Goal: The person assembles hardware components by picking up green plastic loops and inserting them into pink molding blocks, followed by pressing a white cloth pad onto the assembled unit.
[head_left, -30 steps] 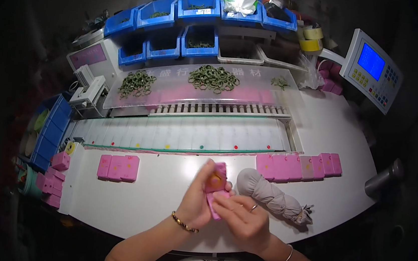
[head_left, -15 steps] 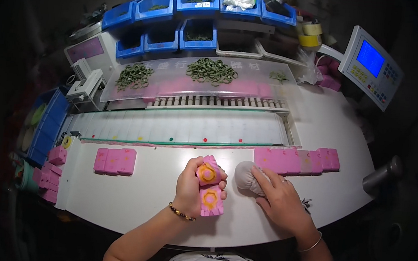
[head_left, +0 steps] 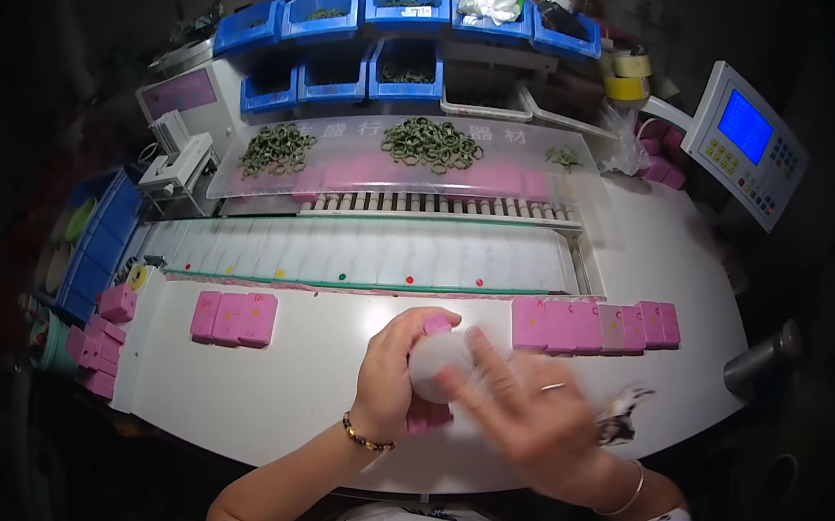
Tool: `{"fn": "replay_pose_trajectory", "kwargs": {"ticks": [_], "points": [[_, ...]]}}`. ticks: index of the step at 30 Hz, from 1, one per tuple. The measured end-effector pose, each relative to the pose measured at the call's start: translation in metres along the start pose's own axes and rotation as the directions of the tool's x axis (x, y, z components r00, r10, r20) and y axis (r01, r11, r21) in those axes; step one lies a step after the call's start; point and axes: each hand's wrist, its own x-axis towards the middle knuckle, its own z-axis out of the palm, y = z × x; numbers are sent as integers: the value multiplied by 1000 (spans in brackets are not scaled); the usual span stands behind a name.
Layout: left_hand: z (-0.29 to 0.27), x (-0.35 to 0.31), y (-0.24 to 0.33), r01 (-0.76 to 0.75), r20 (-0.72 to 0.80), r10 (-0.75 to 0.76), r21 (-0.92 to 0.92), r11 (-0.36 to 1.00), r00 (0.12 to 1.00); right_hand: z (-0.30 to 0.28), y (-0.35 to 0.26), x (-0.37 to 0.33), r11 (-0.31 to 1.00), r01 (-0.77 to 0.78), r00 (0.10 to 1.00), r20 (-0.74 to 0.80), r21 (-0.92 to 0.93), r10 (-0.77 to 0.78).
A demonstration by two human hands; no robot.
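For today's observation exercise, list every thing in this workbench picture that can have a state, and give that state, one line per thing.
Left hand: gripping the pink block, upright.
Pink block: held off the table, mostly hidden by the bag.
Right hand: blurred in motion, pressing the grey cloth bag against the block.
Grey cloth bag: lifted, between both hands.
Control panel screen: lit blue.
Blue bins: open-topped, holding small parts.
Row of pink blocks: lying flat, side by side.

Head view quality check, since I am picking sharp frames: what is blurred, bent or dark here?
Head view: the right hand is smeared by motion blur; the left hand and the pink blocks stay sharp; the white table edge bows from fisheye; corners fall to black, and the blue screen glows.
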Motion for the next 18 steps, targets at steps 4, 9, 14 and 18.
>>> {"fn": "replay_pose_trajectory", "kwargs": {"ticks": [4,9,14,18], "points": [[-4,-8,-13,137,-30,-141,-109,985,990,8,11,-6,994,-22,995,98,106,12],[-14,-1,-1,340,11,-365,-391,855,931,-10,10,14,986,-169,933,-323,-2,159],[2,-8,10,281,4,-305,-396,874,952,34,-16,-3,993,-6,996,-84,-118,-4],[0,-3,-10,283,-84,-367,-486,827,926,12,3,10,998,-12,998,62,66,8]]}}
